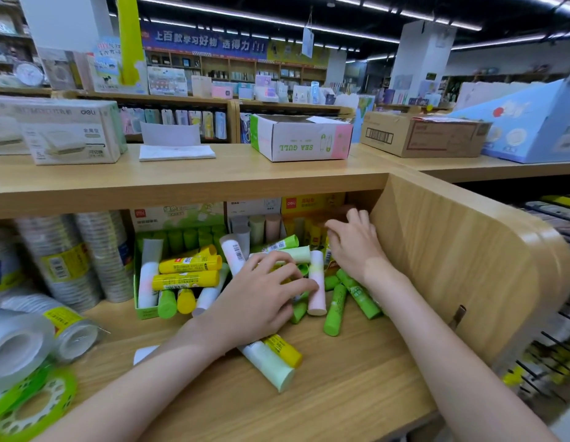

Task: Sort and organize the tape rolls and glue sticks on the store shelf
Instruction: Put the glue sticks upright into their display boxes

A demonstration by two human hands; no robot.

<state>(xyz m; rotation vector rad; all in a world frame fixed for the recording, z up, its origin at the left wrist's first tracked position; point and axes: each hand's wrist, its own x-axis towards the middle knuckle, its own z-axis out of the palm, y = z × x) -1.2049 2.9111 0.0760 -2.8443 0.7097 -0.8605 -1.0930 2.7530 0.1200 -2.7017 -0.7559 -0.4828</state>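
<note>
Two hands work in the lower shelf, seen in the only view, from the head. The left hand (264,291), at centre frame, lies with curled fingers over the heap of glue sticks (312,282); it seems to gather some, but what exactly it grips is hidden under the palm. The right hand (350,244), a little higher and to the right, reaches to the yellow display box (312,205) at the back; its fingers are bent and I cannot tell if they hold a stick.

Loose sticks lie crossed on the shelf board (357,378), probably taken out to be sorted by colour. In the green tray (143,311), centre left, I count about three yellow sticks lying flat, plus some white and green ones. Tape rolls (70,263) are at lower left: about three wrapped stacks upright, and at least three rolls lying loose near the corner.
</note>
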